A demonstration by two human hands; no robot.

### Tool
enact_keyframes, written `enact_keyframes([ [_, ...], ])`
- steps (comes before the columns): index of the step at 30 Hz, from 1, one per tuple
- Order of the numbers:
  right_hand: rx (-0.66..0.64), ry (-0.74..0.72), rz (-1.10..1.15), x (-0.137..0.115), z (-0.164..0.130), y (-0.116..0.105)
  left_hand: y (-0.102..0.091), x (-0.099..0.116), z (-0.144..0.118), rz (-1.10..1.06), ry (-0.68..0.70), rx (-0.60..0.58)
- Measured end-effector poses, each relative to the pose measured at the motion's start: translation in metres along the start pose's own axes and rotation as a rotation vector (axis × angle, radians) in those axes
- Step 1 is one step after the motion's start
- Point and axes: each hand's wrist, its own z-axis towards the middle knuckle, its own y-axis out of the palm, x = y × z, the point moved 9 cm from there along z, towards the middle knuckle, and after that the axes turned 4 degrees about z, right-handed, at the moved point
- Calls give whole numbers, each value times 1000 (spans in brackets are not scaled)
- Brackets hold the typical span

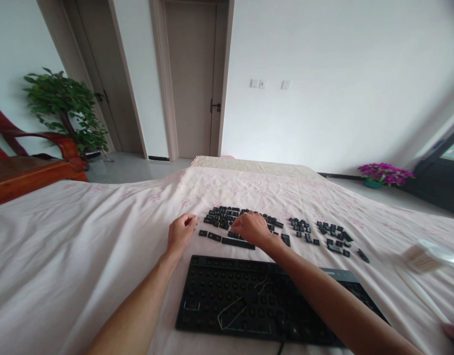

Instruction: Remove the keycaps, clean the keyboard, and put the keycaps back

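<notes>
A black keyboard (227, 305) with its keys taken off lies in front of me, a thin wire-like loop (231, 315) on its bare key area. Beyond it are loose black keycaps (217, 217) in rough rows, with the long space bar (238, 243) nearest the keyboard. My left hand (181, 230) is closed in a pinch just left of the keycaps; anything in its fingertips is too small to make out. Over the middle of the keycaps, my right hand (252, 227) has its fingers curled downward and pressed together. Its fingertips are partly hidden.
At right, a clear tub (430, 255) seemingly full of cotton swabs stands blurred beside a white stick-like thing (421, 293). More keycaps (334, 236) lie right of my hands. A wrinkled pink cloth (138, 236) covers the surface. Beyond are a wooden chair (45, 148) and a plant (64, 103).
</notes>
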Motion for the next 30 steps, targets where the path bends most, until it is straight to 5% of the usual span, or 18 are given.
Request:
enact_keyframes([
  [21,32,6,-74,5,10,5,-1,1,1,18,-16,-1],
  [30,81,54,-8,24,-4,-21,0,-1,0,21,-18,4],
])
